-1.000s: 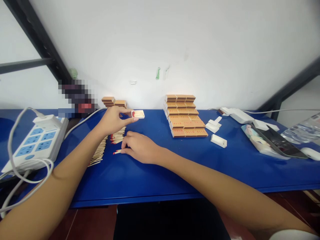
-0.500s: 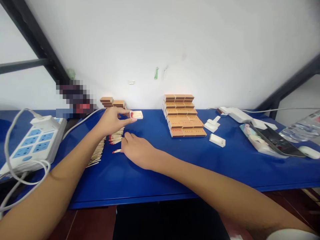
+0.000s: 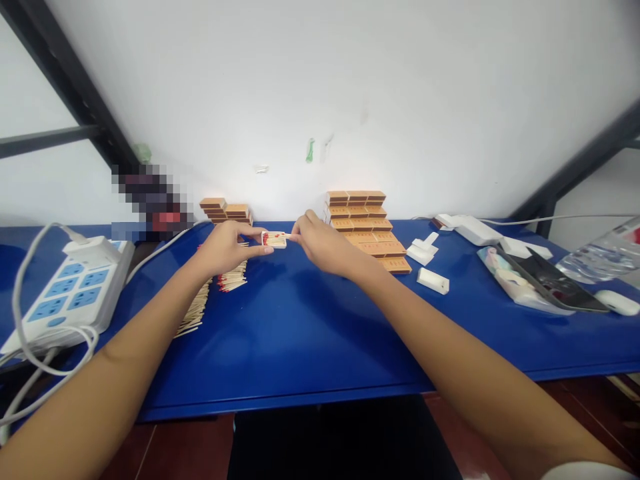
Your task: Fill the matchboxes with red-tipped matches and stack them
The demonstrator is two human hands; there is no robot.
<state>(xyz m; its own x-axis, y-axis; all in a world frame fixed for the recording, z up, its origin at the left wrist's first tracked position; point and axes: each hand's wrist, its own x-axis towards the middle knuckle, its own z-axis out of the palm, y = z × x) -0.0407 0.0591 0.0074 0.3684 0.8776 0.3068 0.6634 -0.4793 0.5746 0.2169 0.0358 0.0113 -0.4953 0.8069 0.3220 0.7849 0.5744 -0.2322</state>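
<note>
My left hand point(image 3: 227, 247) pinches a small open matchbox tray point(image 3: 275, 239) holding red-tipped matches, just above the blue table point(image 3: 310, 333). My right hand point(image 3: 320, 243) meets the tray's right end, its fingers pinched on a match laid into the tray. Loose matches point(image 3: 220, 283) lie in a long heap on the table under and behind my left wrist.
A stepped stack of tan matchboxes point(image 3: 367, 227) stands right of my hands, a smaller stack point(image 3: 225, 210) by the wall. White tray sleeves point(image 3: 433, 280) lie further right. A power strip point(image 3: 70, 287) with cables sits left; a phone point(image 3: 550, 283) and mouse point(image 3: 620, 303) lie far right.
My right hand lifted from the loose matches on the table and moved up and right to the tray, carrying a match. My left hand kept the tray roughly in place.
</note>
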